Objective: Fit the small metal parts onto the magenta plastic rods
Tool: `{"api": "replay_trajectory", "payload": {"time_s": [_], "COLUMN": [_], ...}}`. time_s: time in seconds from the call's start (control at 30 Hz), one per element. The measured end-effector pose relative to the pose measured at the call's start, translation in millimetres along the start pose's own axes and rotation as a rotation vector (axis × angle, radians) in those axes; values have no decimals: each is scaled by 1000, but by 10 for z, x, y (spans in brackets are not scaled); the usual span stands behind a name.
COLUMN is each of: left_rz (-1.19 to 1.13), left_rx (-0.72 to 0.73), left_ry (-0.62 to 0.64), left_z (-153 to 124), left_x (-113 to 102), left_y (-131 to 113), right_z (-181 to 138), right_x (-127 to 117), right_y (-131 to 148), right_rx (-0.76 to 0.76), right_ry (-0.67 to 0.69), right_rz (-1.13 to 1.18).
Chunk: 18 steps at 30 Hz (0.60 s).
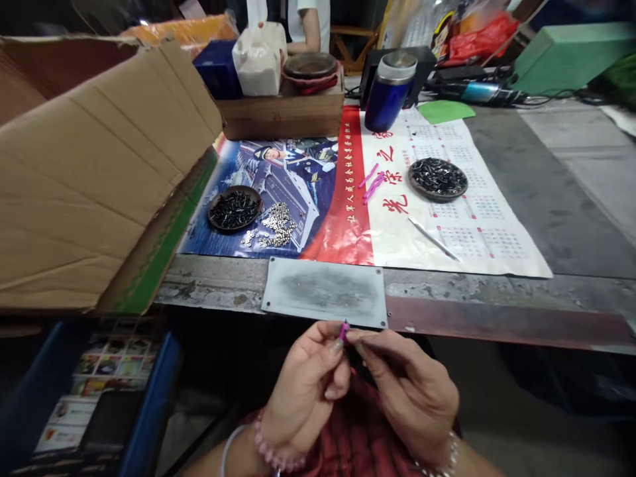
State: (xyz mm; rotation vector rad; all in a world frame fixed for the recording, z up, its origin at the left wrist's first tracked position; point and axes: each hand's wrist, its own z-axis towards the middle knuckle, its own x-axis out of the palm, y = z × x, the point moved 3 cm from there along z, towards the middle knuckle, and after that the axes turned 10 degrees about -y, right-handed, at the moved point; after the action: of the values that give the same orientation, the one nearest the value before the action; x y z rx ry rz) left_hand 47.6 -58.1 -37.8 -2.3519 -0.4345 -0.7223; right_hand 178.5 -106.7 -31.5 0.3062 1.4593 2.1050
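Observation:
My left hand [311, 381] and my right hand [405, 387] meet just below the table's front edge, fingertips pinched together on a small pink piece [343, 329]. More pink sticks [371, 183] lie on the calendar poster. To the left, a dark dish of black screws [234, 208] sits beside a heap of small silver nuts [275, 225]. A second dish of black parts [438, 177] lies to the right, with a thin metal tool [432, 238] in front of it.
A large open cardboard box [94, 172] fills the left side. A blue thermos [390, 91], a wooden box [283, 112] and a white bag [259, 59] stand at the back. Another person's arm [311, 26] shows beyond. A grey metal plate [325, 291] is fixed at the table edge.

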Motion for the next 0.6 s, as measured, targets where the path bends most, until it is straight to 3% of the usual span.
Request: {"api": "replay_trajectory", "payload": {"time_s": [0.2, 0.33, 0.47, 0.53, 0.6], "left_rz": [-75, -65, -44, -24, 2], "left_rx": [11, -13, 32, 119, 209], "left_ry": [10, 29, -10, -69, -126], "left_z": [61, 127, 137, 116, 92], "left_x": [86, 138, 150, 119, 73], "left_y": [-19, 13, -72, -189, -312], "right_z": [145, 260, 276, 224, 136], "right_x": [169, 190, 10, -78, -53], "right_y": [-138, -224, -176, -164, -227], "right_rx": [-298, -294, -245, -211, -177], "right_ry": [-42, -72, -38, 48, 261], "right_rz": [-36, -42, -110, -161, -264]}}
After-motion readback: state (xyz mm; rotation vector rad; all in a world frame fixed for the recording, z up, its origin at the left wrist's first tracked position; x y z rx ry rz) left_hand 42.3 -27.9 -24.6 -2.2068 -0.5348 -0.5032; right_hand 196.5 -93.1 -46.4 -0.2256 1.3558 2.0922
